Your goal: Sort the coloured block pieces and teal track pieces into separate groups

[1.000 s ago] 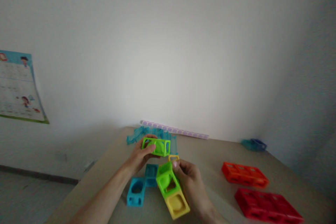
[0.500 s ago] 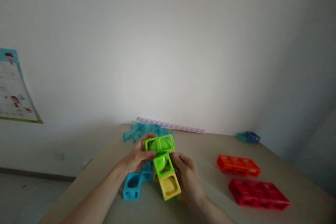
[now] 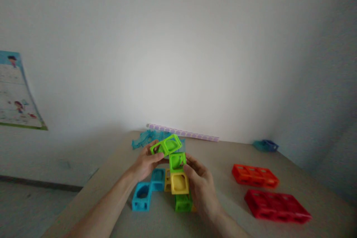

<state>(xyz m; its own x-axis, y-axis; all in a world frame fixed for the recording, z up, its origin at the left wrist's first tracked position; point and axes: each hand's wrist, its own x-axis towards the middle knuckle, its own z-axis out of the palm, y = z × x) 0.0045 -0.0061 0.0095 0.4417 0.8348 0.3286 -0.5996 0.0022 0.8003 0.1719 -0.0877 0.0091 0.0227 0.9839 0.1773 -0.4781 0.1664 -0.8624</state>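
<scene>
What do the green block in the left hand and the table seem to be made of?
The green block, held by the left hand: probably moulded plastic, faintly glossy; uniform bright colour, hollow windowed frame. The table: pale wood or laminate, matt; too blurred to tell which.

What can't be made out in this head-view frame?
Joint between the green double block and the green-and-yellow column: head view, covered by the left hand and right hand.
Poster: head view, cut by the left edge, print too small.
Blue piece at the far corner: head view, small and dim.
</scene>
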